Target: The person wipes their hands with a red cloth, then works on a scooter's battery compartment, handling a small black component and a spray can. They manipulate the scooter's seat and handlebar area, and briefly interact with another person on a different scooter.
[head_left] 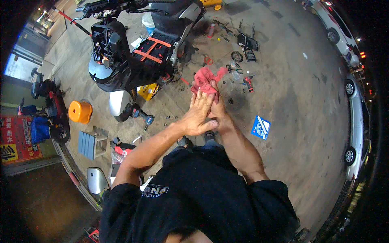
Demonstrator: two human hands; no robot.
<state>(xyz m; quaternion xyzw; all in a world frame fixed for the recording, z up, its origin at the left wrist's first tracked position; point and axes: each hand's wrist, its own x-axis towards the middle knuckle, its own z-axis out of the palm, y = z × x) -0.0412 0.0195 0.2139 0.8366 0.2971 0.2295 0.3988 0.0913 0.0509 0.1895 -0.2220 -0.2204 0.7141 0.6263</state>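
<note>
crumpled red cloth (205, 77) at fingers of left hand (198, 109) and right hand (219, 107). left lies flat, fingers extended, overlapping right; right's grip hidden, can't tell. likely hand-wiping; next probably needs cloth shifted.

A scooter (139, 67) stands ahead and left of a cloth (207, 79) at the left hand (199, 109) and right hand (219, 106), a drill (248, 83) on the ground (300, 133) to their right, a stool (80, 112) at left, and cars (357, 125) along the far right.
</note>
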